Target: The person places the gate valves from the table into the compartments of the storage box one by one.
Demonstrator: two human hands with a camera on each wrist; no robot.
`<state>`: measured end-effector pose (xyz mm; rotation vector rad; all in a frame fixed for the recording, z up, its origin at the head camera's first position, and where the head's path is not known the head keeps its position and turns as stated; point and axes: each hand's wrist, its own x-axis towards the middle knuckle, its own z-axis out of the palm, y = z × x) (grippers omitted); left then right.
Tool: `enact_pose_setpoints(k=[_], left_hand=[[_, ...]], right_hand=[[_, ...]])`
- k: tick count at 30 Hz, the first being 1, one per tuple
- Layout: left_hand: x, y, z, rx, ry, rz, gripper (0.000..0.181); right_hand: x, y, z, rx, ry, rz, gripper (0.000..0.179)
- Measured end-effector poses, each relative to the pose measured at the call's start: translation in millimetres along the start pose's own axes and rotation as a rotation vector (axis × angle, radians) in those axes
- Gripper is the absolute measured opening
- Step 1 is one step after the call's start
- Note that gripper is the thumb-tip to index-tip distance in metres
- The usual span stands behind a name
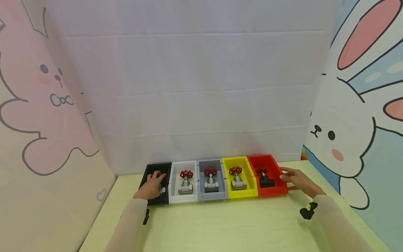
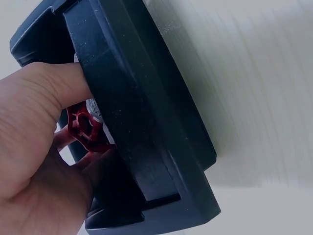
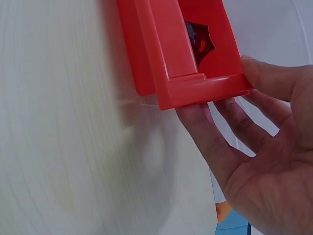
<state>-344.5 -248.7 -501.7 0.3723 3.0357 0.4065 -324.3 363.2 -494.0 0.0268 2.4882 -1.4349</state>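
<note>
My left hand (image 1: 152, 186) reaches into the black bin (image 1: 165, 201) at the left end of a row. In the left wrist view, thumb and curled fingers are around a metal valve with a red handwheel (image 2: 87, 125), partly hidden by the bin wall. My right hand (image 1: 299, 180) holds the right side wall of the red bin (image 1: 274, 190) at the other end. In the right wrist view, the thumb lies on the red rim (image 3: 220, 88) with the fingers beneath it. Inside the red bin is a dark valve (image 1: 266, 181) with a dark red handwheel.
Between the end bins stand a white bin (image 1: 184, 165), a grey bin (image 1: 210, 164) and a yellow bin (image 1: 233, 161), side by side. Each holds a silver valve with a red handwheel. The row sits on a pale wooden table (image 1: 220, 224) before a white cloth (image 1: 201, 105).
</note>
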Motion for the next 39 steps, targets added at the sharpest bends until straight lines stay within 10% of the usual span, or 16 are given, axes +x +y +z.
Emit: enact_pose_setpoints(k=[16,31,39], left_hand=[[0.4,-2.3,-13.0,-0.089,-0.079,-0.006,0.081],[-11.3,-0.7,-19.0,-0.047,0.017,0.051,0.071],[-22.7,6.6,-20.3,-0.048,0.075,0.081,0.068]], right_hand=[[4.4,-2,0,-0.002,-0.001,0.001,0.070],[6.6,-2,1,-0.031,0.002,-0.012,0.068],[5.3,-9,11,-0.307,0.147,-0.071,0.071]])
